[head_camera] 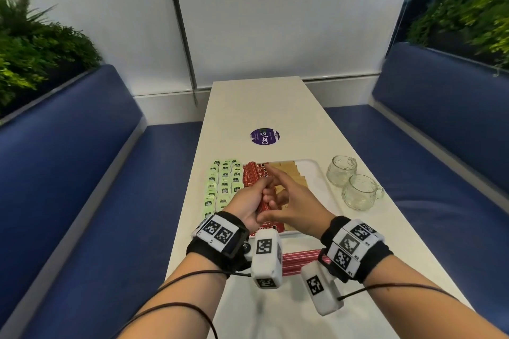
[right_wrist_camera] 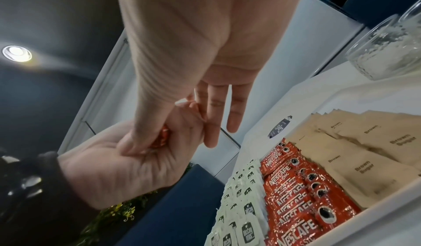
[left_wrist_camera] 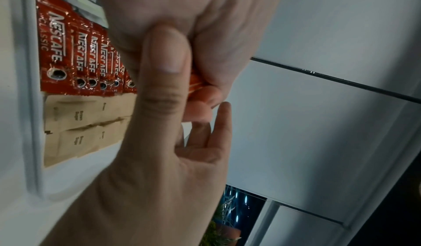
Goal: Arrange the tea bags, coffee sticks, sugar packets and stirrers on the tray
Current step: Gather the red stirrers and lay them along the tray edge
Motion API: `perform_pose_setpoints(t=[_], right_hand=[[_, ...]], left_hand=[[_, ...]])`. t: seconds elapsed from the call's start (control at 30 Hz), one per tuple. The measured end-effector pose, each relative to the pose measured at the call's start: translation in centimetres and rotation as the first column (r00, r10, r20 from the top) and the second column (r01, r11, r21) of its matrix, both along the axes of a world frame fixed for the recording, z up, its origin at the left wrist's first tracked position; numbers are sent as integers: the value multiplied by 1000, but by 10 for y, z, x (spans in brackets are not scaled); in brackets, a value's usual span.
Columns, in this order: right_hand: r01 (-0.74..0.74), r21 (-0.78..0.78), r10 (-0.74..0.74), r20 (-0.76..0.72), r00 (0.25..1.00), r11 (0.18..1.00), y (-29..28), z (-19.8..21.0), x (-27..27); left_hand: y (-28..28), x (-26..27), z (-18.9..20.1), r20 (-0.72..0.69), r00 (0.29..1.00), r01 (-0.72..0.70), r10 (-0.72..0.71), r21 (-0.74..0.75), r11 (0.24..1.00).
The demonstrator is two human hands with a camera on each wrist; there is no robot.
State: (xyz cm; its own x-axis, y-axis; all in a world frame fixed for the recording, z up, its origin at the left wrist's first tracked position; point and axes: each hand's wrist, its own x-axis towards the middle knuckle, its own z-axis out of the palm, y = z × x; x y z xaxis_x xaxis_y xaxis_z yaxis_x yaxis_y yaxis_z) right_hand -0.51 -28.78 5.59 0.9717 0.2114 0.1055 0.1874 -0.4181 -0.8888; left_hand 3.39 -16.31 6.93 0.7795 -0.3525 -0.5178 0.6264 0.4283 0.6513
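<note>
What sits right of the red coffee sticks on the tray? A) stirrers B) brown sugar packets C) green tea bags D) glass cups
B: the brown sugar packets lie directly right of the coffee sticks on the tray; the tea bags are on the left, and the glass cups stand off the tray.
</note>
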Motion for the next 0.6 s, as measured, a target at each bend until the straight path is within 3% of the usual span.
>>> perform_pose_setpoints(t=[0.13, 0.27, 0.4, 0.5, 0.6], right_hand=[[11, 25, -11, -15, 1000, 1000, -4, 4, 4], [152, 163, -150, -23, 988, 975, -19, 26, 15], [80, 139, -62, -130, 990, 987, -30, 40, 25], [127, 157, -112, -104, 988, 979, -36, 41, 30], [39, 153, -12, -173, 985, 987, -38, 35, 32]], left_hand=[[6, -3, 1, 104, 980, 156, -169, 124, 980], [8, -12, 3, 178, 890, 358, -419, 296, 885], [4, -14, 3, 148, 873, 408, -464, 299, 863], [2, -15, 3, 152, 863, 422, -481, 307, 853], [2, -13, 1, 137, 859, 436, -493, 308, 845]])
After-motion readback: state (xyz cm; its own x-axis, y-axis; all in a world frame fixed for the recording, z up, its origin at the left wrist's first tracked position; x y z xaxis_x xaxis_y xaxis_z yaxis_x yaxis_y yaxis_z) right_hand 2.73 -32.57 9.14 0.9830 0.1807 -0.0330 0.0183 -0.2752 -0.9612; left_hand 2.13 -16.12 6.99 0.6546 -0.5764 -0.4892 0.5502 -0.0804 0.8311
